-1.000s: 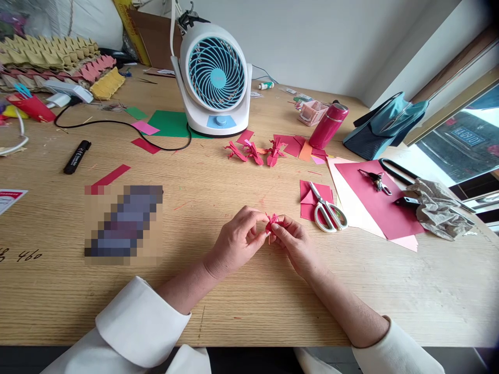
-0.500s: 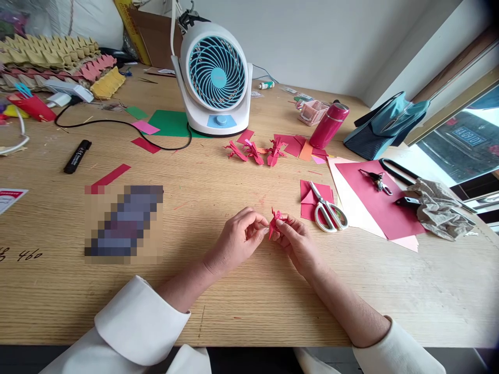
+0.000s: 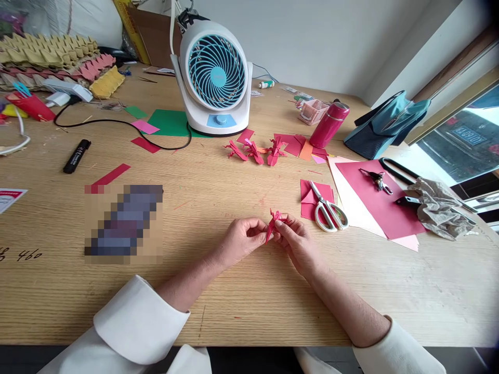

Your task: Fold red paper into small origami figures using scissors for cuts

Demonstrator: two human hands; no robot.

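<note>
A small red origami figure with thin pointed limbs is pinched between the thumb and fingers of my right hand. My left hand has its thumb and forefinger closed on the figure's lower left point. Both hands are just above the wooden table, and the fingers cover part of the folded paper. Further back, several similar red origami figures stand in a row. To the right of my hands, white-handled scissors lie partly over a stack of red paper squares.
A white fan stands at the back. Behind the scissors are a red bottle and a teal bag. Keys rest on a large red sheet at right. A black marker and a blurred-out object lie left.
My left hand has moved slightly right and closed on the figure's lower point. The figure is now tilted a little more to the left. My right hand has barely shifted.
</note>
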